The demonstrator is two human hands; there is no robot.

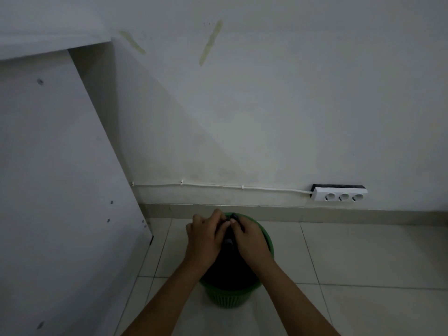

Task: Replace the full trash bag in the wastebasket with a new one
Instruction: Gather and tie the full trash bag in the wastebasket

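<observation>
Hands, left (206, 236) and right (251, 238), pinching black trash bag (230, 267), inside green wastebasket (228, 297)

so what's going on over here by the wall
A person is bent over a green wastebasket on the tiled floor, near the wall. Both hands, the left hand and the right hand, are pinching the gathered top of the black trash bag, apparently tying it shut. The bag sits inside the basket, not yet lifted out.

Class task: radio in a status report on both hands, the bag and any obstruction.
Left hand and right hand pinching black bag at its gathered top. Bag in green wastebasket. No obstruction.
</observation>
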